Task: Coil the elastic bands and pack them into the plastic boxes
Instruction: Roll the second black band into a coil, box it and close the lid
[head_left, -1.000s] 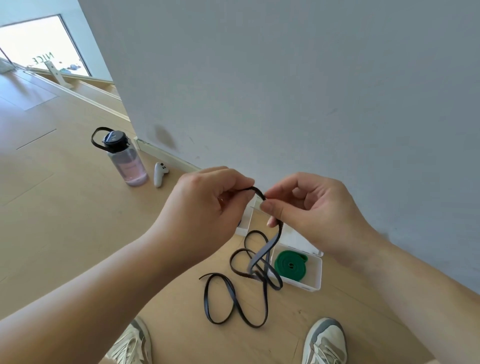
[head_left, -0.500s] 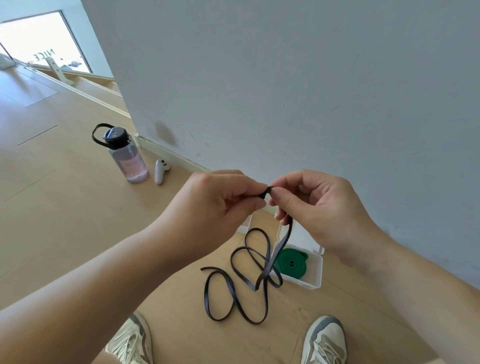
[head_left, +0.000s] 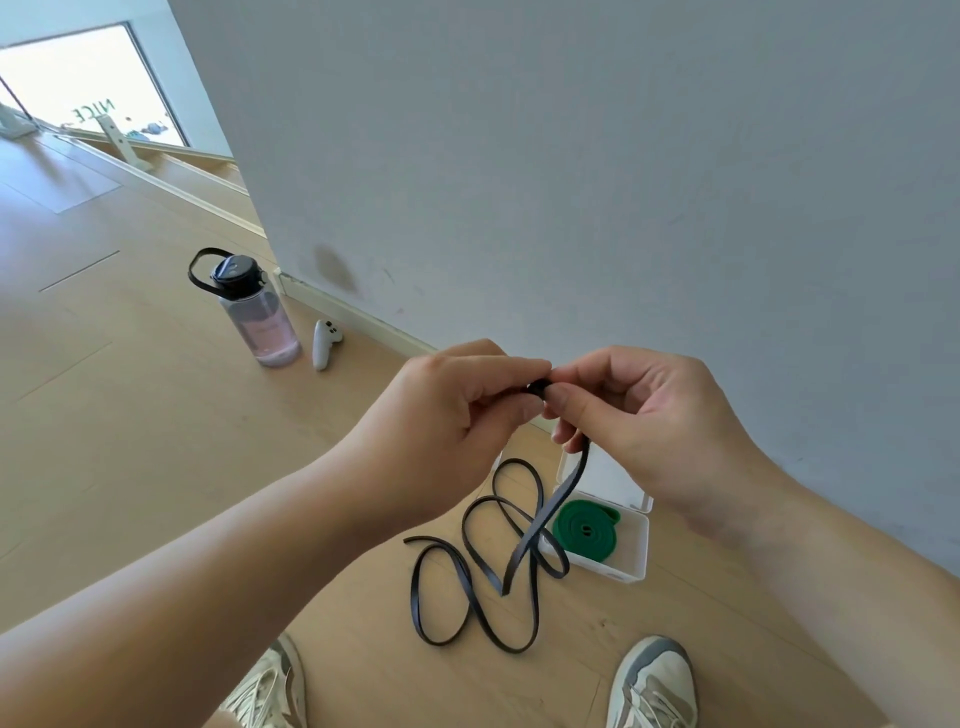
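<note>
A long black elastic band (head_left: 488, 566) hangs from my hands and lies in loose loops on the wooden floor. My left hand (head_left: 457, 415) and my right hand (head_left: 639, 415) meet above it, both pinching a small tight roll at the band's upper end. Below my right hand stands an open white plastic box (head_left: 636, 551) with a coiled green band (head_left: 584, 530) inside. Its lid lies open behind, partly hidden by my right hand.
A grey wall runs close behind the box. A clear pink water bottle (head_left: 254, 317) with a black cap and a white controller (head_left: 324, 343) stand on the floor at the left. My two shoes (head_left: 654, 686) are at the bottom edge.
My hands have drawn closer together and the black band's end is rolled tighter between my fingertips. The loose loops on the floor have shifted slightly.
</note>
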